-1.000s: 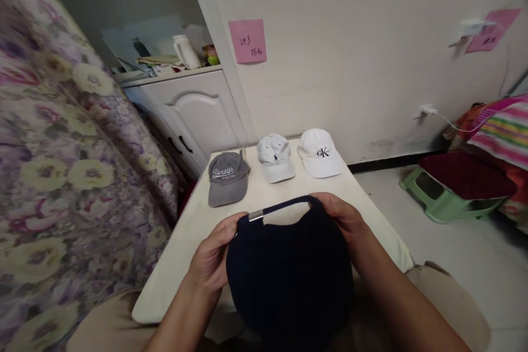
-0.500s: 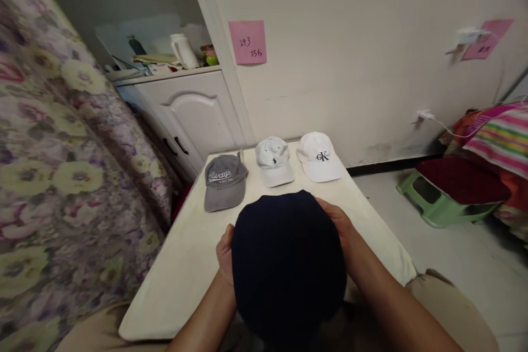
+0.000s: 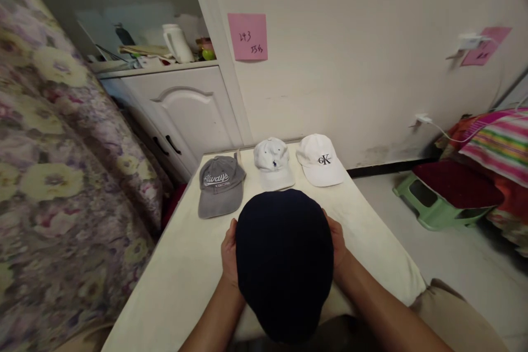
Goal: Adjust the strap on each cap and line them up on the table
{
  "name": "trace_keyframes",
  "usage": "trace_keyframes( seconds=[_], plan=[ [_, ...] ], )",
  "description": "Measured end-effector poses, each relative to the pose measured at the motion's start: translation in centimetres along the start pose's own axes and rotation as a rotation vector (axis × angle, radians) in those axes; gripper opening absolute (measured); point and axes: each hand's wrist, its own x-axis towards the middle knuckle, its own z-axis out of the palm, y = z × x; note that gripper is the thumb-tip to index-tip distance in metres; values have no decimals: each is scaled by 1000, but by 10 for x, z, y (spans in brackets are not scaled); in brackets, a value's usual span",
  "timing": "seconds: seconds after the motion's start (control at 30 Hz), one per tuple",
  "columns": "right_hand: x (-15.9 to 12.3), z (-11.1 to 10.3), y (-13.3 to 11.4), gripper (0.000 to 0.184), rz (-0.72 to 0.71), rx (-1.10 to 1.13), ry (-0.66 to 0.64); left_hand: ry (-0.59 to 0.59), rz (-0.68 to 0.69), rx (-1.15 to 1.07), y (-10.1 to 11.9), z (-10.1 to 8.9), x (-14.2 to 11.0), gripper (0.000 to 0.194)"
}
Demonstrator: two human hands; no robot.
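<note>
A dark navy cap (image 3: 284,261) is held over the near part of a small white table (image 3: 181,275), crown side up. My left hand (image 3: 229,250) grips its left side and my right hand (image 3: 337,242) grips its right side; the fingers of both curl under the cap and are mostly hidden. Beyond it, in a row at the table's far edge, lie a grey cap with white lettering (image 3: 220,184), a white cap with a small dark emblem (image 3: 273,162) and a white cap with a black logo (image 3: 320,159).
A bed with a floral cover (image 3: 61,165) runs along the left. A white cabinet (image 3: 181,115) with clutter on top stands behind the table. A pink note (image 3: 247,37) hangs on the wall. A green stool (image 3: 437,203) and striped bedding (image 3: 499,143) are at the right.
The navy cap has been turned from strap side up to crown side up and lowered toward the table. My hands moved from its back strap to its two sides.
</note>
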Motion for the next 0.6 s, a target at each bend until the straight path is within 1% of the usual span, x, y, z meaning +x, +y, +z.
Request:
trace_keyframes(
  seconds=[0.1, 0.23, 0.3, 0.4, 0.5, 0.6],
  plan=[
    [8, -5, 3, 22, -3, 65, 15, 98, 2, -84, 0, -7, 4, 53],
    [18, -18, 11, 18, 30, 141, 34, 84, -24, -177, 0, -10, 8, 50],
    [23, -24, 15, 18, 44, 181, 33, 109, -46, -217, 0, -13, 9, 47],
    [29, -32, 20, 19, 38, 200, 35, 223, -44, -271, 0, -19, 14, 45],
    [33, -38, 22, 22, -3, 133, 62, 371, -32, -303, -2, -25, 19, 39],
    [35, -42, 22, 26, -19, 51, 93, 427, -29, -306, -4, -29, 21, 37]
  ],
)
